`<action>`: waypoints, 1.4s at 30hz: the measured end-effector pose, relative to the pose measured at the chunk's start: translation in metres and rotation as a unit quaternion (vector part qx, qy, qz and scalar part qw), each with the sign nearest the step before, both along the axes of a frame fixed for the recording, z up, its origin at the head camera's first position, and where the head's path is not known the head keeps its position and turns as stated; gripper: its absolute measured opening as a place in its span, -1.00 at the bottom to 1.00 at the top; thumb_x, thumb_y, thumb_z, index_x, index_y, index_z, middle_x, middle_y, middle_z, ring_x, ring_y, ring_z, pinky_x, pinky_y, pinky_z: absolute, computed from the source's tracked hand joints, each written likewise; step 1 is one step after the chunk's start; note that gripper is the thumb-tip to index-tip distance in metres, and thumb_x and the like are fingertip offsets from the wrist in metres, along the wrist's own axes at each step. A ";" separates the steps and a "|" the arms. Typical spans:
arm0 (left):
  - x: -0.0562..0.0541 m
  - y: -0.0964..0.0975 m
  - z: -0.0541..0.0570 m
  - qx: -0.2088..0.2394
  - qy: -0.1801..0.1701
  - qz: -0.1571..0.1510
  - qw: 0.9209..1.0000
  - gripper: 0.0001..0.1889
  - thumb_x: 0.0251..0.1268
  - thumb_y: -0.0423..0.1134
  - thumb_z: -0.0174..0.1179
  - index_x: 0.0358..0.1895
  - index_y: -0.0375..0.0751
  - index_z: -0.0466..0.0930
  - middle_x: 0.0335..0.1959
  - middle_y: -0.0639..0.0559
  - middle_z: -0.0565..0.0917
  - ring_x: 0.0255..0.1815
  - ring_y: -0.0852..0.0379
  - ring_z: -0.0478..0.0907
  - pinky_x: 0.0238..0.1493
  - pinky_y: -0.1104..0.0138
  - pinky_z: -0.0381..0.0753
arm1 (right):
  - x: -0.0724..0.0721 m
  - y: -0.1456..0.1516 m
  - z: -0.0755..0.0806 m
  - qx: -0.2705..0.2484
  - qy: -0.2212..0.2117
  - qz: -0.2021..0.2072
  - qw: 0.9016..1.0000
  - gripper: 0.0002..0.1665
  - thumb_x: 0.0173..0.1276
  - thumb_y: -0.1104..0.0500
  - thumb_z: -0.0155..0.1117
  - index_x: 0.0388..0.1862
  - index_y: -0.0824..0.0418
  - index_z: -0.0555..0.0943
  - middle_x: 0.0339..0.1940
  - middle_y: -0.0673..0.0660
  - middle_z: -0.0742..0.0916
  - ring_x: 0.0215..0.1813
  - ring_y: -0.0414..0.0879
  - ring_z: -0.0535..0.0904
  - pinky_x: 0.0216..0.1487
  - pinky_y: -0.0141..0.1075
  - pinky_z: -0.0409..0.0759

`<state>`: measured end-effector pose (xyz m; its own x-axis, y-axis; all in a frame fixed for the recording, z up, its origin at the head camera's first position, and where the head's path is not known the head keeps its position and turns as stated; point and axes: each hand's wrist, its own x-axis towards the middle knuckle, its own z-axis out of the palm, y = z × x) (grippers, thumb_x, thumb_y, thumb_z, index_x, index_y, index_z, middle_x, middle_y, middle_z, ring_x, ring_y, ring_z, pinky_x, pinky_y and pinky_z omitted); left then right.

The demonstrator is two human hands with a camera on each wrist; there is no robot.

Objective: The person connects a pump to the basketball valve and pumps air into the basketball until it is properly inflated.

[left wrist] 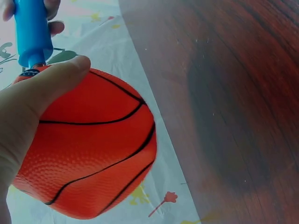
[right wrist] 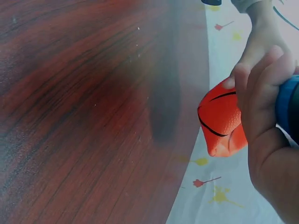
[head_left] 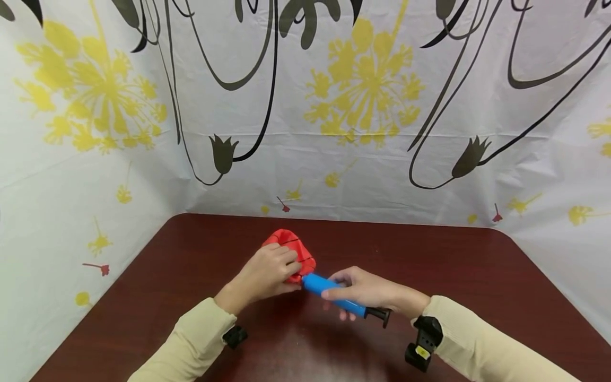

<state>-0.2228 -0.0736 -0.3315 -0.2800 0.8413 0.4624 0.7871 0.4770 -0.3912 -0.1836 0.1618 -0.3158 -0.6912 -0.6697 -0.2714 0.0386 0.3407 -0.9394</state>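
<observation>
A small orange-red toy basketball (left wrist: 103,140) with black lines looks soft and partly caved in. My left hand (head_left: 269,270) grips it near its valve side, with the thumb (left wrist: 60,84) laid over the top in the left wrist view. A blue hand pump (head_left: 334,294) with a black handle (head_left: 378,314) meets the ball at its nozzle end. My right hand (head_left: 367,289) wraps round the pump's barrel, fingers below and thumb on top. In the right wrist view the ball (right wrist: 222,121) shows a sagging, folded side.
A dark red-brown wooden table (head_left: 406,254) lies beneath both hands. White cloth (head_left: 334,180) printed with yellow and grey plants hangs behind it and along its sides. Black wrist devices (head_left: 422,345) sit over the cream sleeves (head_left: 487,339).
</observation>
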 end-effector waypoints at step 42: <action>-0.004 0.023 0.003 0.067 0.021 0.042 0.997 -0.71 -0.15 -0.02 0.35 -0.43 -0.06 0.49 -0.60 0.10 0.54 -0.62 0.24 0.46 -0.49 0.40 0.38 | -0.006 -0.020 0.023 -0.010 0.069 -0.067 0.995 -0.50 0.23 0.01 0.13 -0.04 0.39 0.42 -0.37 0.23 0.64 -0.37 0.03 0.61 -0.28 -0.17 0.55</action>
<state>-0.2267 -0.0511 -0.3281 -0.3244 0.7462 0.5813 0.7267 0.5900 -0.3518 -0.1892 0.1420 -0.2932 -0.8044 -0.5737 -0.1544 -0.0482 0.3220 -0.9455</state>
